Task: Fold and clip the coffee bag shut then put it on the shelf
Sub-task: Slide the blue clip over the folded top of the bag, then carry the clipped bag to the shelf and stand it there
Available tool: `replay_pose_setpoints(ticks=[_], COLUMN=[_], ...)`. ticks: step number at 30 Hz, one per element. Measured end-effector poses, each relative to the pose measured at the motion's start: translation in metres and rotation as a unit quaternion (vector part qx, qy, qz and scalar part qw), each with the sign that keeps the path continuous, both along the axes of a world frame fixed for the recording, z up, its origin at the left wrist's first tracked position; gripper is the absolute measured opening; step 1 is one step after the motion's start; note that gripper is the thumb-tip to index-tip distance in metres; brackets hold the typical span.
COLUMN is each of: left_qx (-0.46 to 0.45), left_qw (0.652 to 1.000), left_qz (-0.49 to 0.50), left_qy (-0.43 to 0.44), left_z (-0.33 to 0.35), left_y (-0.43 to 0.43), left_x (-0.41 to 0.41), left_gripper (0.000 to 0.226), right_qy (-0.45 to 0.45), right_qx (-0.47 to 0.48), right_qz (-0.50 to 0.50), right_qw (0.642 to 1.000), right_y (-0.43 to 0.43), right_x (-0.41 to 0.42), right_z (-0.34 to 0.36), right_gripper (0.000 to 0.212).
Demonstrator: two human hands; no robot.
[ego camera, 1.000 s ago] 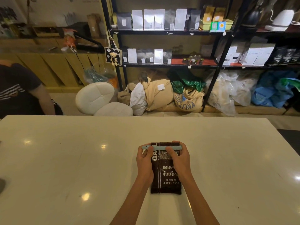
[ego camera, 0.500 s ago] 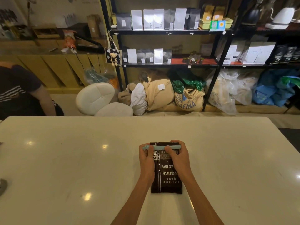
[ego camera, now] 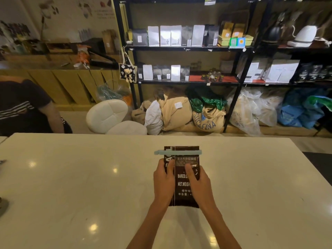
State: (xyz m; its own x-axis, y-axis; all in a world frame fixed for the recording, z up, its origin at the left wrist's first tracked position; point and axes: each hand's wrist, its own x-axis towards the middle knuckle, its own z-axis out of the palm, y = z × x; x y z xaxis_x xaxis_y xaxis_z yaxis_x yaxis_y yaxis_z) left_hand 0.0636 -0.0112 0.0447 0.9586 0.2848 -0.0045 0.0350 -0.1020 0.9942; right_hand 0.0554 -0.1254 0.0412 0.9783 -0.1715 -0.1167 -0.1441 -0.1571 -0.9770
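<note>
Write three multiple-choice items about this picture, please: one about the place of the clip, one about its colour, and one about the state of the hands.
1. Where does the clip sit?
A. across the top of the coffee bag
B. on the shelf
C. loose on the table

2. What colour is the clip?
A. red
B. light blue-green
C. black

3. What are the left hand and right hand doing?
A. both on the clip
B. one lifted off the white table
C. both holding the bag's sides below the clip

Answers: 1 A, the clip crosses the bag near its upper edge. 2 B, it shows pale against the dark bag. 3 C, the fingers wrap the bag's edges.
</note>
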Motion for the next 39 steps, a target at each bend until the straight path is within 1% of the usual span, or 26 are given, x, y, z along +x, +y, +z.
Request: replay_pose_setpoints(ticks=[2, 3, 7, 9, 10, 11, 13, 14, 15, 17, 19, 23, 27, 32, 34, 36, 38, 39], left_qx=[-0.019, -0.031, -0.034, -0.011, 0.004, 0.022, 0.057, 0.067, 0.075, 0.081, 0.075, 0.051, 0.072, 0.081, 0.054, -0.009, -0.082, -0.097], left_qw=[1.0, 0.999, 0.991, 0.991, 0.993, 0.994, 0.995, 0.995, 0.995, 0.995, 0.995, 0.996, 0.992, 0.986, 0.988, 0.989, 0.985, 0.98], left_qz=[-0.009, -0.023, -0.123, -0.13, -0.118, -0.104, -0.078, -0.068, -0.06, -0.053, -0.055, -0.068, -0.105, -0.141, -0.145, -0.144, -0.144, -0.157], left_qy=[-0.004, 0.004, 0.048, 0.043, 0.03, 0.014, -0.012, -0.021, -0.027, -0.034, -0.034, -0.023, -0.014, -0.028, -0.017, 0.015, 0.055, 0.068], left_z=[0.015, 0.02, 0.028, 0.028, 0.03, 0.031, 0.036, 0.037, 0.037, 0.036, 0.035, 0.031, 0.03, 0.027, 0.025, 0.023, 0.023, 0.024], left_y=[-0.009, -0.013, -0.034, -0.048, -0.054, -0.06, -0.071, -0.076, -0.081, -0.092, -0.105, -0.134, -0.157, -0.17, -0.174, -0.179, -0.183, -0.185], left_x=[0.0, 0.001, -0.009, -0.019, -0.023, -0.026, -0.03, -0.032, -0.033, -0.037, -0.041, -0.049, -0.054, -0.052, -0.051, -0.051, -0.054, -0.057], left_gripper=[0.022, 0.023, 0.023, 0.026, 0.026, 0.025, 0.022, 0.019, 0.016, 0.015, 0.017, 0.023, 0.028, 0.037, 0.042, 0.044, 0.048, 0.051], right_qy=[-0.031, -0.039, -0.062, -0.07, -0.071, -0.065, -0.034, -0.018, -0.013, -0.031, -0.038, -0.052, -0.021, -0.007, 0.001, 0.004, 0.018, 0.032], right_qx=[-0.069, -0.103, -0.153, -0.164, -0.148, -0.111, -0.012, 0.017, 0.019, -0.033, -0.08, -0.074, -0.018, -0.009, 0.002, 0.019, 0.055, 0.071], right_qz=[-0.065, -0.083, -0.138, -0.155, -0.158, -0.152, -0.114, -0.09, -0.063, -0.013, -0.004, -0.07, -0.13, -0.195, -0.208, -0.205, -0.208, -0.213], right_qw=[0.995, 0.99, 0.976, 0.972, 0.974, 0.98, 0.993, 0.996, 0.998, 0.999, 0.996, 0.993, 0.991, 0.981, 0.978, 0.979, 0.976, 0.974], right_y=[-0.002, -0.006, -0.033, -0.048, -0.055, -0.062, -0.074, -0.081, -0.088, -0.101, -0.112, -0.14, -0.164, -0.175, -0.178, -0.183, -0.189, -0.191], right_x=[-0.001, 0.001, 0.003, 0.0, -0.002, -0.005, -0.014, -0.018, -0.024, -0.036, -0.047, -0.06, -0.067, -0.074, -0.078, -0.08, -0.08, -0.082], right_z=[0.007, 0.01, 0.031, 0.04, 0.042, 0.045, 0.048, 0.05, 0.052, 0.051, 0.046, 0.035, 0.028, 0.026, 0.027, 0.03, 0.034, 0.036], right_gripper=[0.047, 0.045, 0.053, 0.058, 0.059, 0.06, 0.06, 0.06, 0.06, 0.059, 0.058, 0.042, 0.052, 0.058, 0.057, 0.057, 0.059, 0.062])
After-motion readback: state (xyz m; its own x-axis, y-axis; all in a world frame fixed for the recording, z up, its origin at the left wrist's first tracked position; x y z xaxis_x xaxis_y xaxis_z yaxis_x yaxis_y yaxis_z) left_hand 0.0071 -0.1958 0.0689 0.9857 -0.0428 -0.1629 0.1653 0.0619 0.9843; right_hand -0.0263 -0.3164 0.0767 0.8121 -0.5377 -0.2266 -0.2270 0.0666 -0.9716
